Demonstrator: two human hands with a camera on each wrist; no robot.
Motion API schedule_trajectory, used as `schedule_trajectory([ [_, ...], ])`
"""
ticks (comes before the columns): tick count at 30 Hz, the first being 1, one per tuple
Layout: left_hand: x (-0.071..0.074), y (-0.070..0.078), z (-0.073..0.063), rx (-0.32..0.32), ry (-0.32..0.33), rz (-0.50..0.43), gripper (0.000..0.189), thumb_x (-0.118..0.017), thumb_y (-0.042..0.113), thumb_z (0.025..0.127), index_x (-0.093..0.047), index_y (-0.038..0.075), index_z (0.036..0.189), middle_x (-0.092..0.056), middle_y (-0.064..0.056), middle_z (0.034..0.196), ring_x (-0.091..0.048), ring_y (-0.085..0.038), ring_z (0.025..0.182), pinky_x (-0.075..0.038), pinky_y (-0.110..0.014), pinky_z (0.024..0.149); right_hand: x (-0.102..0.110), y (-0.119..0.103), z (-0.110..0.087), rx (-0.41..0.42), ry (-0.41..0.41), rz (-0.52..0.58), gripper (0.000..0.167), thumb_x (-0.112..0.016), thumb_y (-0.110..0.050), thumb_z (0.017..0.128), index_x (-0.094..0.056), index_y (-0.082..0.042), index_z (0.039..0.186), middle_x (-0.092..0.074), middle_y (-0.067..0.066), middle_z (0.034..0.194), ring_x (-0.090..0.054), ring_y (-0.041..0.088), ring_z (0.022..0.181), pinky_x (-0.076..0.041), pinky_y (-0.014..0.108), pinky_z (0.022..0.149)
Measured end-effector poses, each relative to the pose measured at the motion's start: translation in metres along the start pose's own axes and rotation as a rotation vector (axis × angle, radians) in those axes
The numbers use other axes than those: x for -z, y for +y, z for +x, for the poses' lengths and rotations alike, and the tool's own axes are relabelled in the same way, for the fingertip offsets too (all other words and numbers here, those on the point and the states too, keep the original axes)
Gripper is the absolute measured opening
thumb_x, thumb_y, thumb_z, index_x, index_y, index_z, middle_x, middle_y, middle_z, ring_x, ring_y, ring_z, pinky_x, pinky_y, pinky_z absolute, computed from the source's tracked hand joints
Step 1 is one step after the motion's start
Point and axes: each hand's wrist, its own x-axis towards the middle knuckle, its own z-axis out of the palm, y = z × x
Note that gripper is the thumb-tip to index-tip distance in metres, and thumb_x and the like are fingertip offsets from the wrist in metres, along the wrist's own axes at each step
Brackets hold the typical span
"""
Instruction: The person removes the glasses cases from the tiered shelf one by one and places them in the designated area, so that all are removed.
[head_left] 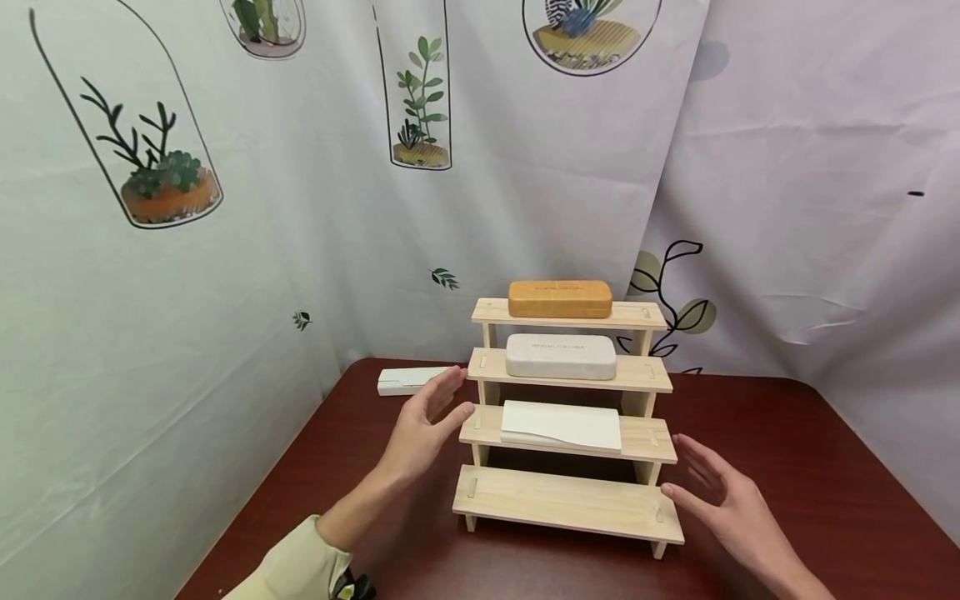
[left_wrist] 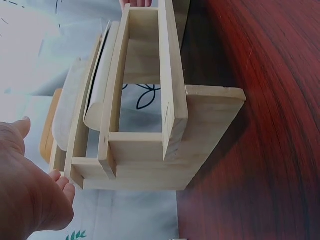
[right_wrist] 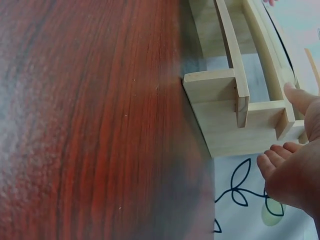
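A four-step pale wooden display stand [head_left: 558, 500] stands on the table. Its top step carries an orange-brown hard case [head_left: 560, 302], shaped like a glasses case. One step down lies a rounded white hard case [head_left: 561, 358]. The step below holds a flatter white case with a folded flap [head_left: 561, 427]. My left hand [head_left: 423, 427] is beside the stand's left side, fingers extended and fingertips right at the step ends. On the opposite side my right hand [head_left: 731, 500] is held with thumb and fingers apart, close to the lower steps' ends. Neither hand holds anything.
Another white case [head_left: 408, 380] lies on the dark red wooden table [head_left: 757, 417], behind the left hand. White cloth [head_left: 337, 208] printed with plants hangs behind the table and along its left side.
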Motion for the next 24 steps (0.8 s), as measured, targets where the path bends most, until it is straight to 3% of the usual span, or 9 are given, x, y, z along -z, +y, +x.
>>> schedule_trajectory([
  [15,-0.018,-0.001,-0.002,0.025,-0.074,-0.032,0.059,-0.074,0.013,0.102,-0.052,0.009,0.156,-0.057,-0.007,0.156,-0.048,-0.026,0.148,-0.036,-0.048,0.123,-0.002,-0.002,0.007,-0.01,-0.001,-0.009,0.079,-0.083,-0.026,0.096,-0.044,0.001,0.159,-0.05,0.026,0.157,-0.042,-0.02,0.125,-0.045,0.003,0.093],
  [17,-0.02,-0.003,-0.002,0.014,-0.088,-0.03,0.058,-0.074,0.013,0.102,-0.053,0.008,0.155,-0.058,-0.006,0.155,-0.048,-0.026,0.148,-0.037,-0.046,0.123,-0.003,-0.002,0.008,-0.019,-0.004,-0.012,0.08,-0.083,-0.025,0.096,-0.043,0.001,0.159,-0.049,0.026,0.157,-0.05,-0.006,0.133,-0.046,0.005,0.093],
  [19,-0.022,-0.005,-0.002,0.008,-0.104,-0.03,0.058,-0.074,0.011,0.102,-0.052,0.007,0.155,-0.058,-0.007,0.155,-0.048,-0.027,0.148,-0.037,-0.044,0.123,-0.003,-0.002,0.009,-0.028,-0.007,-0.017,0.08,-0.083,-0.026,0.096,-0.042,0.001,0.16,-0.049,0.026,0.158,-0.05,-0.005,0.133,-0.046,0.005,0.093],
  [21,-0.025,-0.005,-0.001,0.011,-0.12,-0.038,0.059,-0.074,0.01,0.102,-0.051,0.004,0.156,-0.058,-0.007,0.154,-0.048,-0.028,0.148,-0.038,-0.042,0.122,-0.004,-0.003,0.01,-0.03,-0.008,-0.015,0.081,-0.083,-0.026,0.096,-0.042,0.0,0.161,-0.049,0.026,0.158,-0.053,0.011,0.138,-0.046,0.005,0.092],
  [22,-0.026,-0.005,-0.001,0.013,-0.129,-0.044,0.06,-0.074,0.01,0.101,-0.05,0.003,0.156,-0.058,-0.008,0.155,-0.048,-0.029,0.148,-0.038,-0.041,0.122,-0.005,-0.003,0.01,-0.028,-0.006,-0.011,0.08,-0.083,-0.025,0.096,-0.042,0.0,0.161,-0.049,0.027,0.157,-0.054,0.012,0.137,-0.046,0.005,0.092],
  [24,-0.028,-0.005,-0.001,0.023,-0.141,-0.057,0.062,-0.075,0.01,0.101,-0.049,0.002,0.156,-0.057,-0.009,0.155,-0.048,-0.03,0.148,-0.039,-0.041,0.121,-0.006,-0.003,0.01,-0.019,0.001,-0.002,0.08,-0.083,-0.024,0.096,-0.042,0.0,0.161,-0.049,0.027,0.157,-0.049,-0.005,0.132,-0.046,0.005,0.092],
])
